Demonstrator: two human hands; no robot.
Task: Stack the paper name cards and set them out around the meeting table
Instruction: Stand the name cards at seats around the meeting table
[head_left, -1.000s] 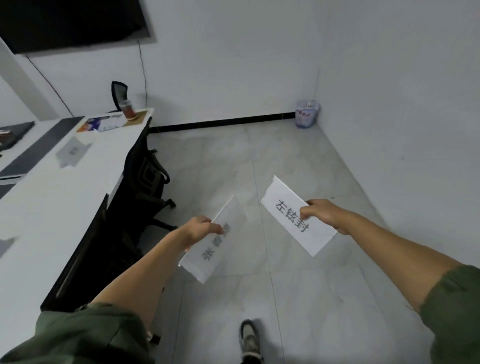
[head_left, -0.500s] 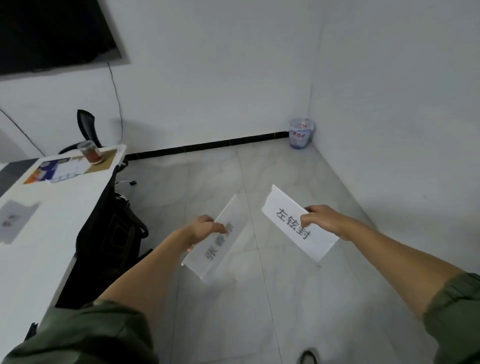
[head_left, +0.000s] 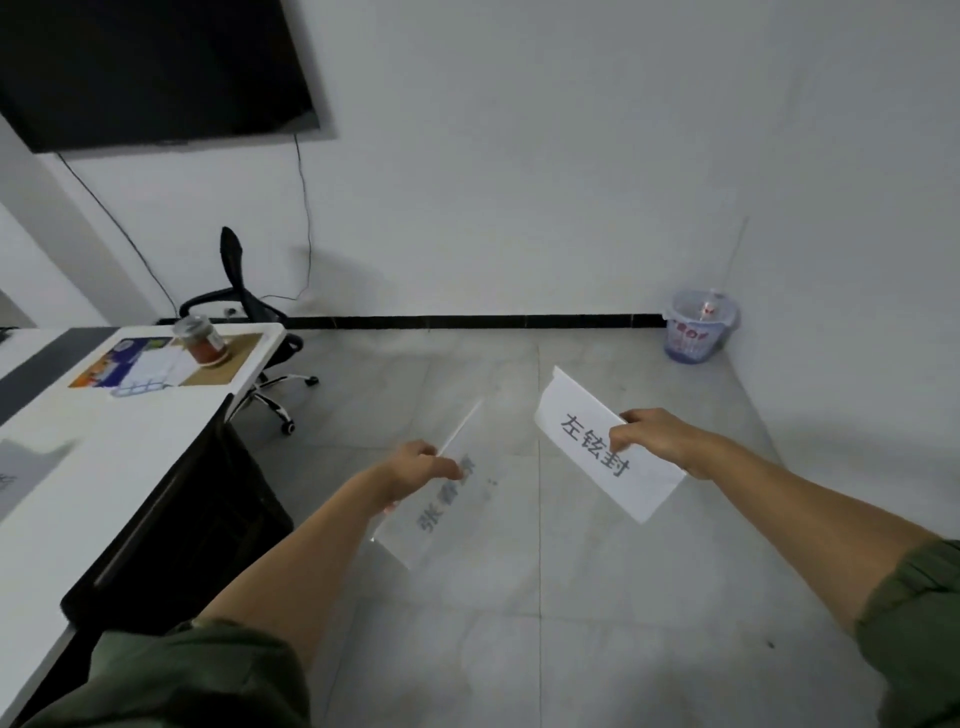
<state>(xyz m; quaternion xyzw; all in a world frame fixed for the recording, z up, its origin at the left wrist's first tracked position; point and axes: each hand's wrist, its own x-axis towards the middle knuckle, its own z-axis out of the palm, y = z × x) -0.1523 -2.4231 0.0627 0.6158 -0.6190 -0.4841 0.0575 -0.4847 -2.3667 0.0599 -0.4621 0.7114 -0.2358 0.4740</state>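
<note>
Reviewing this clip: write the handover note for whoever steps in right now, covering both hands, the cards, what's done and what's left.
Left hand pinches the first name card, which is seen nearly edge-on over the floor.
Right hand pinches the second name card, print facing up and apart from the first.
The meeting table stands to the left. A pale sheet on it may be a card already placed, but it is too blurred to be sure.
Done: two cards in hand, not stacked.
Left: take both to the table and set them out at their places.
</note>
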